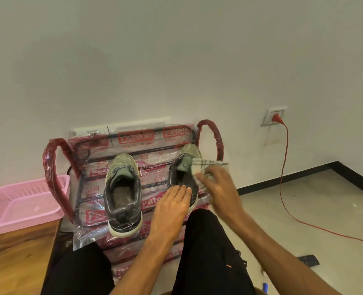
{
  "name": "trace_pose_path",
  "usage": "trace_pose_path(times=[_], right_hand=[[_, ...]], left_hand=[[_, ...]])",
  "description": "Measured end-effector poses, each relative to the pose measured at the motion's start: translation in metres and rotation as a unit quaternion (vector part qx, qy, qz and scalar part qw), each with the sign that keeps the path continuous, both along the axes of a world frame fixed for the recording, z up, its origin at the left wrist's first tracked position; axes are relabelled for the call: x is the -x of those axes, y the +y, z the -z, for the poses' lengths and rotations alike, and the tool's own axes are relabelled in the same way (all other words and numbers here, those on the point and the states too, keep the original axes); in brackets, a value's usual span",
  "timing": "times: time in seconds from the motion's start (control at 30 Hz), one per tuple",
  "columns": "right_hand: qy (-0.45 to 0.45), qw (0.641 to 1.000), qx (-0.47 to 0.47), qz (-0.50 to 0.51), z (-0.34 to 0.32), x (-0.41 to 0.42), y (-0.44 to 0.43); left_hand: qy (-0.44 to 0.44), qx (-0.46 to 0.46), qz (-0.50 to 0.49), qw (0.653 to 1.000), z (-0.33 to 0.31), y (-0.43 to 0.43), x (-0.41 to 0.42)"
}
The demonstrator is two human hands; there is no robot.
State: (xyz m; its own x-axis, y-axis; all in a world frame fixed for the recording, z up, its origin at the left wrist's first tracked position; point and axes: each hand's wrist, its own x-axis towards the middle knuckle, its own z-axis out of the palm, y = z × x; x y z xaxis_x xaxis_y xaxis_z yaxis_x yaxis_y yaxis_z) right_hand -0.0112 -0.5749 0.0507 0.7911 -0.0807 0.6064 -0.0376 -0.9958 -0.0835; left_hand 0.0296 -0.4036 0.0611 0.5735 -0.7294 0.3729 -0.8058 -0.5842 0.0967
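Two grey-green shoes stand toes away from me on a plastic-wrapped shoe rack [133, 145]. The left shoe [123, 192] stands by itself, untouched. On the heel end of the right shoe [185, 165] my left hand [172, 201] rests with straight fingers. My right hand [216, 182] grips a white checked cloth [206, 165] and holds it against that shoe's right side. The cloth sticks out past my fingers toward the wall.
A pink plastic basket [23, 203] sits on a wooden table [16, 252] at the left. My legs in black trousers [208, 252] are below the rack. A red cable [282, 177] runs from a wall socket [274, 117] across the floor. A dark remote-like object [308, 260] lies at the right.
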Motion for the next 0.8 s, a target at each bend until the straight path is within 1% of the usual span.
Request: trace_pose_path(times=[0.07, 0.1, 0.17, 0.23, 0.3, 0.4, 0.43, 0.53, 0.57, 0.63, 0.73, 0.8], right_hand=[[0.015, 0.997, 0.050, -0.051, 0.011, 0.001, 0.010], [0.022, 0.995, 0.070, -0.061, 0.011, -0.001, 0.008], [0.026, 0.995, 0.086, -0.042, 0.007, -0.011, -0.003], [0.027, 0.997, 0.074, -0.011, 0.001, -0.020, -0.006], [0.031, 0.999, 0.039, 0.000, 0.003, -0.020, 0.005], [0.018, 0.999, -0.025, -0.030, 0.019, -0.002, 0.019], [0.024, 0.999, -0.032, -0.036, 0.023, 0.003, 0.017], [0.057, 0.998, -0.012, -0.020, 0.019, 0.002, 0.000], [0.066, 0.998, -0.023, -0.004, 0.016, -0.002, -0.003], [0.062, 0.994, -0.088, 0.024, 0.013, -0.008, 0.002], [0.051, 0.976, -0.212, 0.008, 0.019, -0.002, 0.021], [0.044, 0.968, -0.245, -0.008, 0.026, 0.009, 0.033]], left_hand=[[-0.001, 0.001, -0.001, 1.000, -0.002, 0.001, 0.002], [-0.002, 0.001, -0.001, 1.000, -0.002, 0.001, 0.002], [0.000, -0.002, -0.003, 1.000, -0.002, 0.002, 0.002], [0.001, -0.003, -0.006, 1.000, -0.004, 0.001, 0.001], [0.008, 0.002, -0.008, 1.000, -0.005, 0.000, 0.000], [0.025, 0.003, -0.018, 1.000, -0.007, 0.000, 0.001], [0.030, 0.003, -0.020, 0.999, -0.007, 0.000, 0.002], [0.039, 0.004, -0.026, 0.999, -0.007, 0.000, 0.003], [0.039, 0.003, -0.029, 0.999, -0.007, 0.000, 0.003], [0.041, 0.008, -0.031, 0.999, -0.008, 0.001, 0.002], [0.049, 0.019, -0.028, 0.998, -0.011, 0.002, 0.002], [0.055, 0.022, -0.026, 0.998, -0.012, 0.004, 0.003]])
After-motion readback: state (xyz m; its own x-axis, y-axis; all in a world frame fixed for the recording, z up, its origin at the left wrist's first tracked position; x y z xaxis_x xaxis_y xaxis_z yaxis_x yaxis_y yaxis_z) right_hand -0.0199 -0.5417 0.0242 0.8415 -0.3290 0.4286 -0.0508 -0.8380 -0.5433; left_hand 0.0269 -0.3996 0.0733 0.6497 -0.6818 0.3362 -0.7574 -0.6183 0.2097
